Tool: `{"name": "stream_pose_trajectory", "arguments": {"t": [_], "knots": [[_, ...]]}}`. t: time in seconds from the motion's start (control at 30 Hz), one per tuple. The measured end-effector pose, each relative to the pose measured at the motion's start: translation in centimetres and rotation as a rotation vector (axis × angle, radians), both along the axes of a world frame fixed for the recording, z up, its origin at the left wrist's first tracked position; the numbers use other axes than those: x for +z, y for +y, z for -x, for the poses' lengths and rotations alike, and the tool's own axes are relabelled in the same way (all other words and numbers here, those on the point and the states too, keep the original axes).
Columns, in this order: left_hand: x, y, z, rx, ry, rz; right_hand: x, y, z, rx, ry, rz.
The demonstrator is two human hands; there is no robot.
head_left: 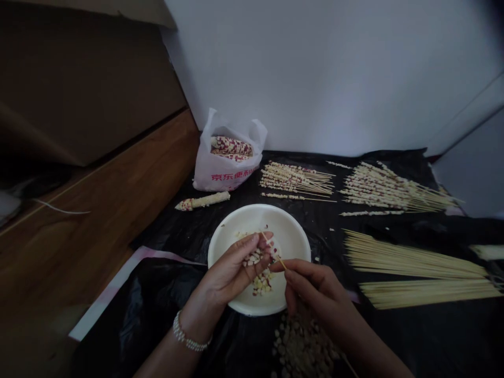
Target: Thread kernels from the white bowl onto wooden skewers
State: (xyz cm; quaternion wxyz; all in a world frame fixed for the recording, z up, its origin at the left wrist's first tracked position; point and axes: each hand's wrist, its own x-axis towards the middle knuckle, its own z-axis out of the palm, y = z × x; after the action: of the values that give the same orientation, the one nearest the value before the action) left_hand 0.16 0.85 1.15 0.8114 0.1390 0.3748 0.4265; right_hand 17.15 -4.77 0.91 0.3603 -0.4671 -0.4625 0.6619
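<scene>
Above a white bowl point(216, 236), my left hand point(238, 265) is cupped around loose corn kernels point(254, 257), its thumb and fingers close to the upper part of a bamboo skewer point(280, 261). My right hand point(315, 283) pinches that thin skewer between thumb and fingers. A few red and white kernels seem to sit along the skewer by the left fingertips; exactly how many is too small to tell. More yellow and dark red kernels point(262, 283) lie in the bowl beneath the hands.
Behind the bowl stands a white plastic bag point(228, 176) with corn cobs point(232, 147). A partly stripped cob point(202, 201) lies beside it. Kernel-threaded skewers point(374, 186) form piles on black plastic sheeting point(323, 231). Bare skewers point(413, 262) lie right; a dim kernel heap point(303, 346) is nearest me.
</scene>
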Motion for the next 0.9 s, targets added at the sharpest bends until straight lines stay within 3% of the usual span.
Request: {"name": "stream_pose_trajectory", "arguments": {"t": [0.23, 0.63, 0.9], "knots": [[0.4, 1.2, 0.5, 0.132, -0.122, 0.191, 0.5, -0.1, -0.2, -0.041, -0.007, 0.050], [0.3, 0.6, 0.1, 0.148, -0.106, 0.136, -0.1, -0.1, -0.4, -0.012, -0.013, 0.058], [0.4, 0.4, -0.3, 0.243, -0.088, 0.147, 0.0, 0.0, -0.7, 0.013, -0.015, 0.059]]}}
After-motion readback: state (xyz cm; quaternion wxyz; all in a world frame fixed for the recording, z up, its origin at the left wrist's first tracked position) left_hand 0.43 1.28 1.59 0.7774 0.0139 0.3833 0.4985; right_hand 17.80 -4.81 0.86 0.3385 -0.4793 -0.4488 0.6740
